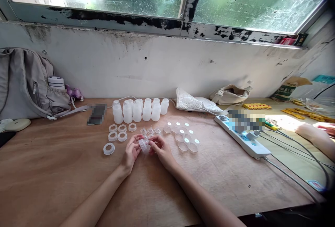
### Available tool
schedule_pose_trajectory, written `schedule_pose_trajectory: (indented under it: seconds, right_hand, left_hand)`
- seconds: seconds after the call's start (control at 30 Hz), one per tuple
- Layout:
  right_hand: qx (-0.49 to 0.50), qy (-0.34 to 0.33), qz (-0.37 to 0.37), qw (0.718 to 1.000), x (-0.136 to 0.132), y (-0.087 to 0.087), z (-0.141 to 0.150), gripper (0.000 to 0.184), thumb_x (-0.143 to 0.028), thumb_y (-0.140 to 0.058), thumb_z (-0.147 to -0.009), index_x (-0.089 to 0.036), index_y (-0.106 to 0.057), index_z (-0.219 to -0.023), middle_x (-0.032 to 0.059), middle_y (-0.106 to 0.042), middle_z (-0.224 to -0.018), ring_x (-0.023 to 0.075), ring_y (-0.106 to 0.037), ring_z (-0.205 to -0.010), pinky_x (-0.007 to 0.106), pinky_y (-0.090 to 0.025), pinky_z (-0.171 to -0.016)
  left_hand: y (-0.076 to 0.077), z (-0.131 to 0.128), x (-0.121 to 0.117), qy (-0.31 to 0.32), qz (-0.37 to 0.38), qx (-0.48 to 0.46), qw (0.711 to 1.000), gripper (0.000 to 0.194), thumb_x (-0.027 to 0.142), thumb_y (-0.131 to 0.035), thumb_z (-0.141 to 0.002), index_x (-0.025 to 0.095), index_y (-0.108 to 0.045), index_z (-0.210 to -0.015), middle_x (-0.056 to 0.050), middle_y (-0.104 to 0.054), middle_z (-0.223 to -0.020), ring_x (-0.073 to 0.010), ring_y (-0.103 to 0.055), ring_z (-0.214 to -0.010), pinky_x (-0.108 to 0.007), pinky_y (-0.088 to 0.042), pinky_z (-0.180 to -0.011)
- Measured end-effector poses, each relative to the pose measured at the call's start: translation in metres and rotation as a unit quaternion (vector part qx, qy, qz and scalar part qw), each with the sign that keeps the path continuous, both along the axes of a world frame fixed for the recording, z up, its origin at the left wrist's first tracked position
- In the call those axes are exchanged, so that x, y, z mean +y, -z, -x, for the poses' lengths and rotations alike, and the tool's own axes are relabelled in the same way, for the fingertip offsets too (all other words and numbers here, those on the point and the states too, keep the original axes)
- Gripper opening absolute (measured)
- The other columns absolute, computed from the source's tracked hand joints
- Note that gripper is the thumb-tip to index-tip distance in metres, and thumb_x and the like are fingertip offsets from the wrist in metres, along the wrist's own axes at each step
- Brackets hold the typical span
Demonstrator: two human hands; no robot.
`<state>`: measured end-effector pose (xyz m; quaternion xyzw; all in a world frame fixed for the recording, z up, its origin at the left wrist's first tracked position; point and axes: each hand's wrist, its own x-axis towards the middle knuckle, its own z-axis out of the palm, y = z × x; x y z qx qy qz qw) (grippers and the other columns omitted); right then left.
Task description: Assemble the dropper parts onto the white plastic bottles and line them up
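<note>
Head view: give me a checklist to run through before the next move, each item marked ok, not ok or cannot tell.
1. Held ring secured: ok, the left hand has its fingers at the side.
2. Right hand in position: ok, fingertips close to the ring.
3. What the right fingertips pinch: cannot tell, small clear parts overlap there.
4. Loose rings apart from the hands: ok, on the table to their left.
5. White bottles upright: ok, grouped beyond the hands.
6. Power strip away from the hands: ok, off to the right.
</note>
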<state>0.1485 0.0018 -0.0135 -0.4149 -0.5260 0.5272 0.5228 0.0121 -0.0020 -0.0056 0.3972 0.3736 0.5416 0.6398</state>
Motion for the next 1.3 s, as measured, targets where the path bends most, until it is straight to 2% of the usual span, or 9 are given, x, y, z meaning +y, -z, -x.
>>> schedule_pose_trajectory:
  seconds: [0.1,0.27,0.43,0.8,0.93,1.0,1.1,1.17,1.3]
  right_hand:
    - [-0.007,0.001,-0.005,1.0,-0.001,0.0,0.0,0.021,-0.037,-0.056,-0.073,-0.019,-0.052,-0.082,-0.001,-0.054,-0.07,0.0094,-0.053,-0.049,0.022,-0.045,-0.045]
    - [-0.022,-0.005,-0.008,1.0,0.0,-0.001,-0.001,0.023,-0.038,-0.056,-0.073,-0.019,-0.053,-0.084,-0.0009,-0.055,-0.069,0.01,-0.053,-0.051,0.023,-0.045,-0.047]
    - [-0.025,-0.003,-0.014,1.0,0.001,-0.005,-0.004,0.021,-0.039,-0.055,-0.074,-0.018,-0.051,-0.076,-0.0047,-0.05,-0.053,0.0089,-0.049,-0.046,0.022,-0.042,-0.046]
    - [-0.036,0.006,-0.044,0.998,0.007,-0.007,-0.015,0.024,-0.041,-0.054,-0.074,-0.018,-0.051,-0.073,-0.0039,-0.05,-0.058,0.0079,-0.047,-0.045,0.022,-0.039,-0.045]
    - [0.016,0.078,-0.048,0.996,0.015,-0.004,-0.024,0.024,-0.042,-0.051,-0.076,-0.018,-0.048,-0.072,-0.0041,-0.048,-0.063,0.0068,-0.046,-0.042,0.021,-0.038,-0.041]
    - [0.035,0.123,-0.049,0.991,0.018,-0.002,-0.028,0.024,-0.042,-0.051,-0.077,-0.018,-0.047,-0.073,-0.0048,-0.046,-0.061,0.0061,-0.044,-0.041,0.02,-0.037,-0.04]
    - [0.045,0.16,-0.049,0.985,0.022,0.001,-0.031,0.024,-0.042,-0.051,-0.077,-0.018,-0.047,-0.075,-0.0054,-0.045,-0.061,0.0056,-0.043,-0.039,0.019,-0.035,-0.039]
    - [0.045,0.164,-0.047,0.984,0.023,0.002,-0.032,0.025,-0.043,-0.052,-0.076,-0.018,-0.046,-0.074,-0.0057,-0.045,-0.06,0.0056,-0.043,-0.039,0.019,-0.035,-0.039]
    - [0.049,0.165,-0.045,0.984,0.024,0.003,-0.033,0.025,-0.042,-0.053,-0.075,-0.018,-0.046,-0.074,-0.0064,-0.044,-0.059,0.0054,-0.042,-0.037,0.019,-0.034,-0.038]
  left_hand:
    - [-0.003,0.0,-0.002,0.019,-0.001,0.018,1.0,0.032,0.035,-0.046,-0.073,0.016,-0.048,-0.099,-0.007,-0.055,-0.098,-0.0176,-0.056,-0.088,-0.029,-0.045,-0.075]
    - [0.0,-0.002,-0.005,0.025,-0.045,0.119,0.992,0.037,0.027,-0.063,-0.064,0.017,-0.047,-0.096,-0.003,-0.058,-0.087,-0.0155,-0.056,-0.083,-0.027,-0.045,-0.075]
    - [0.0,0.001,0.0,0.037,-0.067,0.164,0.984,0.032,0.028,-0.061,-0.065,0.017,-0.049,-0.092,-0.003,-0.059,-0.085,-0.0146,-0.057,-0.079,-0.026,-0.045,-0.072]
    - [-0.002,0.003,0.006,0.037,-0.138,0.274,0.951,0.036,0.032,-0.059,-0.068,0.016,-0.056,-0.1,-0.004,-0.063,-0.076,-0.017,-0.059,-0.072,-0.027,-0.048,-0.065]
    - [-0.019,0.002,0.017,-0.009,-0.224,0.367,0.903,0.033,0.033,-0.05,-0.076,0.02,-0.055,-0.105,-0.007,-0.062,-0.094,-0.0167,-0.06,-0.075,-0.024,-0.047,-0.062]
    - [-0.031,-0.001,0.033,-0.043,-0.261,0.425,0.865,0.03,0.032,-0.047,-0.077,0.021,-0.056,-0.103,-0.006,-0.062,-0.089,-0.0166,-0.06,-0.069,-0.024,-0.046,-0.059]
    - [-0.048,-0.01,0.063,-0.061,-0.291,0.557,0.776,0.033,0.027,-0.046,-0.077,0.022,-0.052,-0.109,-0.005,-0.064,-0.076,-0.0196,-0.06,-0.065,-0.027,-0.044,-0.062]
    - [-0.058,-0.019,0.083,-0.039,-0.259,0.677,0.687,0.038,0.026,-0.04,-0.08,0.021,-0.045,-0.117,-0.009,-0.064,-0.082,-0.0238,-0.061,-0.073,-0.031,-0.043,-0.065]
    - [-0.073,-0.034,0.11,-0.032,-0.231,0.721,0.652,0.039,0.024,-0.04,-0.079,0.013,-0.043,-0.116,-0.016,-0.063,-0.084,-0.0303,-0.06,-0.079,-0.037,-0.042,-0.066]
